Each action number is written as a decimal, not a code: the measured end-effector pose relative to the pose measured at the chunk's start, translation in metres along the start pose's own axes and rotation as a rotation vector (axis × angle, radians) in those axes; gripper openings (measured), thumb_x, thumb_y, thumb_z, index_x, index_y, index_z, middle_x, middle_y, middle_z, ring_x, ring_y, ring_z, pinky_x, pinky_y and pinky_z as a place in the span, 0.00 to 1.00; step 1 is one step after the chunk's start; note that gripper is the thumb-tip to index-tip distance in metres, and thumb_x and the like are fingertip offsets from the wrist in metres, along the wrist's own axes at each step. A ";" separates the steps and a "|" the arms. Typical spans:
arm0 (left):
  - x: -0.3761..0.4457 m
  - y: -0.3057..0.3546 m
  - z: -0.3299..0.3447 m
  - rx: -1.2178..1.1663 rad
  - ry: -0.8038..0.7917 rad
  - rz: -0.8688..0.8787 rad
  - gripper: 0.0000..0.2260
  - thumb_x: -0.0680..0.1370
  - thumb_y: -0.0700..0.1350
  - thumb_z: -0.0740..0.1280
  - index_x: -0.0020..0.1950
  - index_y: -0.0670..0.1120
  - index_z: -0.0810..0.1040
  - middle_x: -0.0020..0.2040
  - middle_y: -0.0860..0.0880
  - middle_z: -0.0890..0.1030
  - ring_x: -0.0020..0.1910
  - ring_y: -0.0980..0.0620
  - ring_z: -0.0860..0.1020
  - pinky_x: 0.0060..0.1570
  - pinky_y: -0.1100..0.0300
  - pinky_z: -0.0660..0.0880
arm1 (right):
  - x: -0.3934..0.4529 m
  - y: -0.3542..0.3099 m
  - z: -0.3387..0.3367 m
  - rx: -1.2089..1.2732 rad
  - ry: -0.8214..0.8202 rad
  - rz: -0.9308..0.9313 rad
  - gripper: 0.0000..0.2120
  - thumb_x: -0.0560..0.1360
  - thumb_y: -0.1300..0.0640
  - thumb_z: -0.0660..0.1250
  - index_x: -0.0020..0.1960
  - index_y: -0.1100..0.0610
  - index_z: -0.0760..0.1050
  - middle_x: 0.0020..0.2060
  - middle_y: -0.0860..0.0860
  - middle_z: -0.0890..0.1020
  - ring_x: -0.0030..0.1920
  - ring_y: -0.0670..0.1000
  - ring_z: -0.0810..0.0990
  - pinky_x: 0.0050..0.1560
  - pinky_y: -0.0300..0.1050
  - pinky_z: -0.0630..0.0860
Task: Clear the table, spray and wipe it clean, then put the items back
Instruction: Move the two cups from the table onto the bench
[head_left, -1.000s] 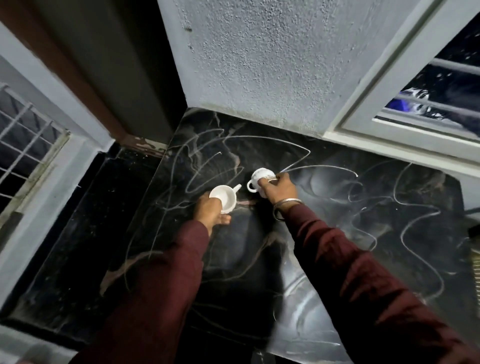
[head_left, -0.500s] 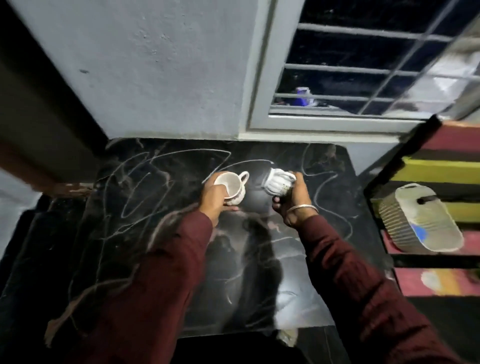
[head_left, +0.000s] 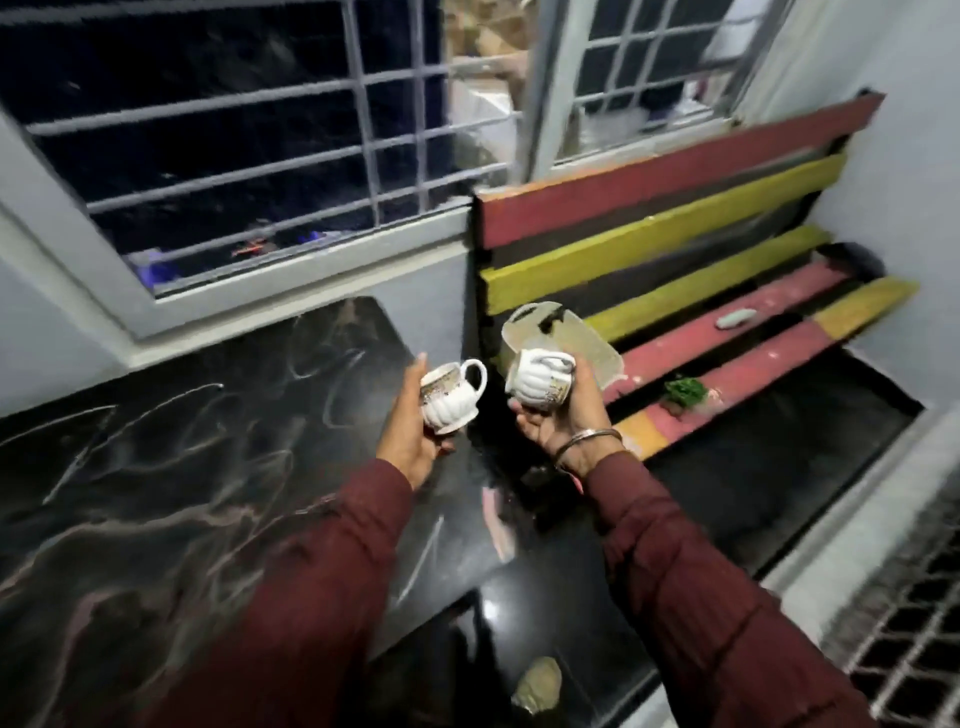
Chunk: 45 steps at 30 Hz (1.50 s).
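My left hand (head_left: 410, 434) grips a white ribbed cup (head_left: 451, 397) with a gold band, held tilted above the right end of the black marble table (head_left: 156, 493). In my right hand (head_left: 563, 421) is a second white ribbed cup (head_left: 540, 382), tipped on its side, past the table's right edge and near the striped bench. Both arms wear dark red sleeves, and a metal bangle sits on my right wrist.
A red and yellow slatted bench (head_left: 727, 249) stands to the right, with a pale ribbed tray (head_left: 582, 338), a green scrap (head_left: 684, 389) and a small grey object (head_left: 736, 318) on it. Barred windows (head_left: 234, 130) run behind. A metal grille (head_left: 914, 639) lies at the lower right.
Both hands lifted the cups off the table and carried them right, toward the bench. My view swung right, bringing the bench and windows into sight.
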<state>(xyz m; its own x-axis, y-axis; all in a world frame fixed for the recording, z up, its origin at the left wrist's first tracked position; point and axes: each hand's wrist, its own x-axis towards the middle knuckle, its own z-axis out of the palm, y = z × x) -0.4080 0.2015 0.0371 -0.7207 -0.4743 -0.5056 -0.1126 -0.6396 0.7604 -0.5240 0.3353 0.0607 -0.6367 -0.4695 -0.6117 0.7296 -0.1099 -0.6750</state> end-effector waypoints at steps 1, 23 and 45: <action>0.005 -0.015 0.031 0.008 -0.032 -0.036 0.26 0.70 0.72 0.64 0.49 0.50 0.82 0.37 0.48 0.82 0.31 0.50 0.77 0.33 0.60 0.63 | 0.001 -0.015 -0.032 0.030 0.011 -0.006 0.23 0.75 0.37 0.56 0.44 0.54 0.79 0.32 0.54 0.82 0.28 0.54 0.80 0.32 0.39 0.75; 0.210 -0.171 0.346 0.671 -0.226 0.053 0.24 0.59 0.52 0.83 0.51 0.49 0.81 0.48 0.50 0.86 0.49 0.48 0.84 0.54 0.45 0.81 | 0.097 -0.192 -0.326 0.030 0.584 0.038 0.17 0.71 0.47 0.72 0.44 0.62 0.77 0.28 0.56 0.77 0.19 0.49 0.74 0.23 0.37 0.74; 0.429 -0.275 0.496 1.249 0.022 0.310 0.22 0.66 0.60 0.76 0.56 0.54 0.77 0.51 0.52 0.78 0.49 0.50 0.77 0.45 0.57 0.74 | 0.369 -0.265 -0.515 -0.769 0.652 -0.067 0.25 0.64 0.49 0.78 0.51 0.56 0.67 0.46 0.54 0.77 0.45 0.53 0.76 0.43 0.42 0.69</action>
<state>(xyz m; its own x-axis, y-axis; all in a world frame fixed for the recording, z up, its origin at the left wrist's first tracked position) -1.0254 0.4743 -0.1870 -0.8215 -0.5183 -0.2376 -0.5131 0.4904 0.7044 -1.0810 0.6421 -0.1985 -0.8505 0.1125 -0.5138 0.4750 0.5838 -0.6585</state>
